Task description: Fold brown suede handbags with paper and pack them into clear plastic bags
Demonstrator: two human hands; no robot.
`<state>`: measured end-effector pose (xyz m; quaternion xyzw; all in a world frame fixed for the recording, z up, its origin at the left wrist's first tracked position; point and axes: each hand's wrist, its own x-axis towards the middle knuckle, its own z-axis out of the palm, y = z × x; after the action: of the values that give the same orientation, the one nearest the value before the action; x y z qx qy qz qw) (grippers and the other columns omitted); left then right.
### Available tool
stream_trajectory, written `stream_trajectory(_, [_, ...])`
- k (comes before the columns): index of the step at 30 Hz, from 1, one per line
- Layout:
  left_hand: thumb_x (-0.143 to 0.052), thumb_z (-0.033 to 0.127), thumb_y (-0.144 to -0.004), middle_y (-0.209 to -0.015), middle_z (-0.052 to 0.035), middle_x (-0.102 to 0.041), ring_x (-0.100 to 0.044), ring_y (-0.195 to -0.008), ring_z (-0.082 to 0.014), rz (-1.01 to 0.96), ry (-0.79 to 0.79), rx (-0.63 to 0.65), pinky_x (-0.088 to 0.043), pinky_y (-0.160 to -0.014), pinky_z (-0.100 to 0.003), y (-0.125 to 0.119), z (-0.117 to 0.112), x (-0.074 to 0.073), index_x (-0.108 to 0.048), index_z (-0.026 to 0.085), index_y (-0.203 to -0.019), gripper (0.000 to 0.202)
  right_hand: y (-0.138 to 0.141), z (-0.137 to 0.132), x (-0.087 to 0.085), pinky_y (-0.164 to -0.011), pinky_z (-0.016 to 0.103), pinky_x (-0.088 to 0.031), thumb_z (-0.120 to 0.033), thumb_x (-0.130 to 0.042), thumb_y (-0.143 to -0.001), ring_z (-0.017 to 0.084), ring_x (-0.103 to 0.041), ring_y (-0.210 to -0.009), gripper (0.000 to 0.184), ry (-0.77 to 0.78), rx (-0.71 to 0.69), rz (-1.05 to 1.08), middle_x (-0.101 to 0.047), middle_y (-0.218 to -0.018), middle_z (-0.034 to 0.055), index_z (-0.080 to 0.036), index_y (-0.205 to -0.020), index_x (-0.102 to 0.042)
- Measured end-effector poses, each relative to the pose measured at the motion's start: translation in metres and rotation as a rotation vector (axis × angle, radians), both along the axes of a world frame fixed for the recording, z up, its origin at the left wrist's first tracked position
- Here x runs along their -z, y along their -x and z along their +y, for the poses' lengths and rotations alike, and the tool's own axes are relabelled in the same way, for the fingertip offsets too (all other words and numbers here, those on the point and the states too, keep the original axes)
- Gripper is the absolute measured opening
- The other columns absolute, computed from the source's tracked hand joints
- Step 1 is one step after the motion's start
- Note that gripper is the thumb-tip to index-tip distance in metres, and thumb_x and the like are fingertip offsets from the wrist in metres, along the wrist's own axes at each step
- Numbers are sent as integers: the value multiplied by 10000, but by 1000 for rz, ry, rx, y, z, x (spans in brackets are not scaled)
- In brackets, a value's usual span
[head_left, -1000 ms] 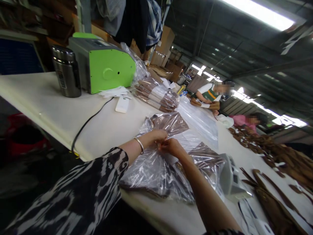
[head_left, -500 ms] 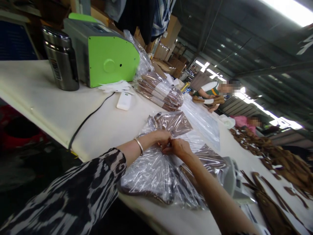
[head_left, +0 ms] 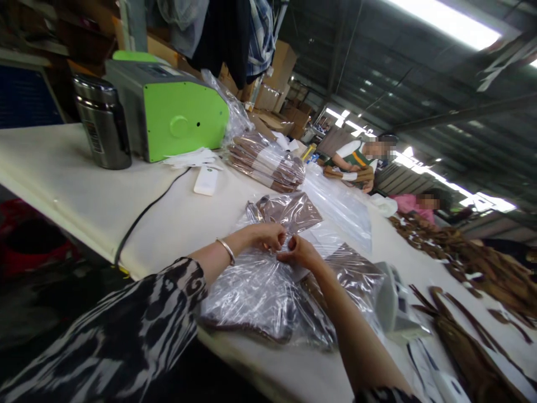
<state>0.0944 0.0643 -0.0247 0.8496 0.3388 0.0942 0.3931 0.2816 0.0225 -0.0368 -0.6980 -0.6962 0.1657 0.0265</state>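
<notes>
A clear plastic bag [head_left: 251, 294] with brown items inside lies on the white table [head_left: 168, 235] in front of me. My left hand [head_left: 268, 236] has its fingers curled in a pinch over the gathered middle of the bag. Beside it, my right hand [head_left: 300, 252] pinches the plastic too, thumb and forefinger together. The two hands are close to each other with a small gap between them. Brown material [head_left: 287, 210] under shiny plastic shows just beyond my hands. What exactly sits between the fingertips is hard to see.
A wrapped brown bundle [head_left: 264, 162] lies beyond, near a green and grey machine [head_left: 184, 120], a steel flask [head_left: 103, 123] and a white box-like item [head_left: 206, 180]. Flat plastic bags [head_left: 339, 207] are at right, with brown pieces [head_left: 465, 347]. A co-worker [head_left: 356, 159] handles a brown bundle.
My hands have moved slightly apart at the gathered plastic, both still pinching. The view has shifted a little, so the table and machine sit lower and further left.
</notes>
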Motion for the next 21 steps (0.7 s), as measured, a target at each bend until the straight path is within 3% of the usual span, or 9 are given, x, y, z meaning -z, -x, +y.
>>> stream_trajectory(4, [-638,131,-796,-1052,-59,-665,-604,-1021,-206,-106,-229,-120,-480,-933,-337,36,-48,0,-667,161,-969,178,0,7,-1,-548,241,-327,-517,-868,-551,140,-540,-691,522,34,-3,-16,-620,-770,-31,-215,-811,-530])
stream_trajectory(6, [-649,165,-827,-1080,-68,-653,-583,-1080,-231,-121,-407,-216,-452,-995,-386,59,-83,11,-666,176,-953,127,2,11,-4,-541,245,-329,-500,-887,-529,149,-551,-686,515,59,-13,-17,-625,-754,-19,-210,-778,-543])
stream_trajectory(10, [-670,248,-870,-1323,-103,-598,-493,-1300,-301,-5,-538,-285,-392,-1093,-486,89,-138,40,-674,205,-1074,208,3,16,-14,-522,241,-336,-489,-901,-513,149,-552,-641,466,94,-58,19,-612,-669,-21,-205,-683,-573])
stream_trajectory(13, [-671,318,-890,-1419,-99,-552,-415,-1389,-321,58,-601,-274,-339,-1133,-535,85,-157,48,-643,230,-1203,326,2,17,-16,-516,241,-337,-542,-846,-589,143,-541,-599,439,83,-69,32,-587,-606,-25,-199,-630,-575])
stream_trajectory(18, [-651,398,-906,-1434,-92,-550,-424,-1392,-300,92,-697,-228,-324,-1149,-505,53,-167,37,-614,230,-1256,390,9,3,-4,-581,257,-373,-537,-856,-547,185,-590,-689,465,-124,14,74,-648,-715,9,-196,-737,-604])
stream_trajectory(21, [-639,424,-911,-1462,-98,-525,-425,-1394,-304,154,-731,-232,-310,-1158,-519,37,-160,36,-594,222,-1291,433,4,-13,-7,-638,264,-425,-529,-740,-696,188,-620,-730,357,-249,51,186,-680,-756,17,-199,-790,-640])
